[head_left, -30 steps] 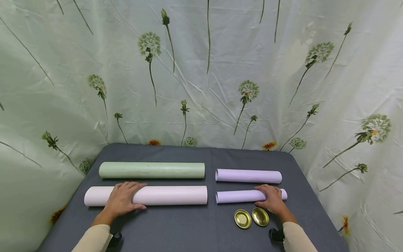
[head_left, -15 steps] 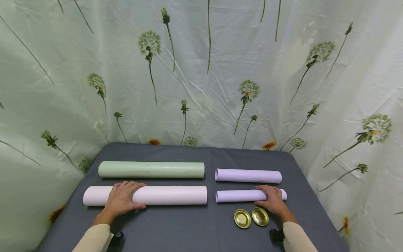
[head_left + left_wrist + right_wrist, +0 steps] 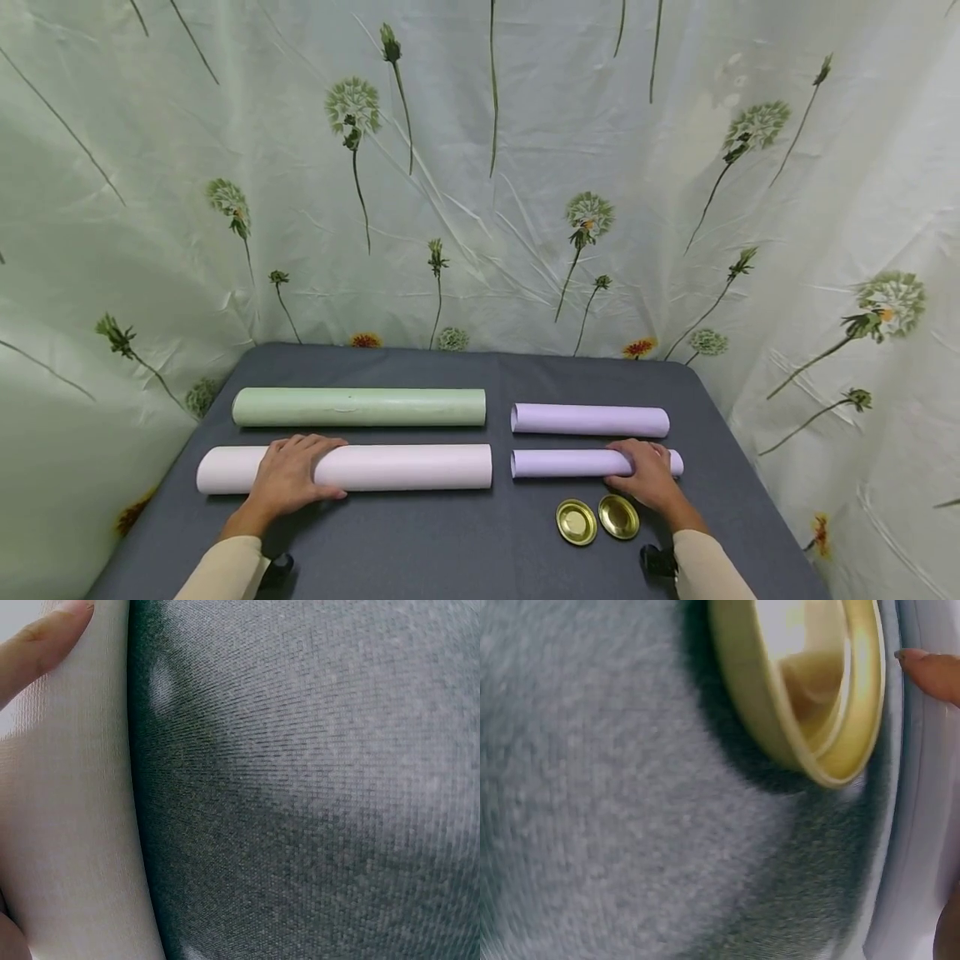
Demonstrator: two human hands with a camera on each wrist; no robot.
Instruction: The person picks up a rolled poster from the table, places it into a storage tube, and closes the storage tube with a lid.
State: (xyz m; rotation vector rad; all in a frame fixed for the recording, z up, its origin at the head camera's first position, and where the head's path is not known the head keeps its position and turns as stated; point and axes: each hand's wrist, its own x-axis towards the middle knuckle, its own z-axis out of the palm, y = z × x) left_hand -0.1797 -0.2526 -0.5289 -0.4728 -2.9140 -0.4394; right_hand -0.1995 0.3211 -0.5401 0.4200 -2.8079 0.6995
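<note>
My left hand (image 3: 291,477) lies over the left part of a pale pink tube (image 3: 412,467), thumb along the near side and fingers over the top. The left wrist view shows the thumb (image 3: 45,649) against the tube's smooth surface. On the right, my right hand (image 3: 647,475) grips a slim lilac tube (image 3: 562,464) near its right end, with the thumb at the front. Two gold round lids (image 3: 577,522), shallow and dish-like, lie just in front of this tube. In the right wrist view one gold lid (image 3: 866,742) sits close to the thumb.
A thick green tube (image 3: 360,407) lies behind the pink one. Behind the gripped lilac tube is another lilac tube (image 3: 592,420), slightly wider. All rest on a dark grey cloth-covered table (image 3: 420,550), backed by a dandelion-print curtain (image 3: 480,208).
The left end of the slim lilac tube has swung slightly away from me, so it lies straighter. Both hands keep their places; the head view shifts a little.
</note>
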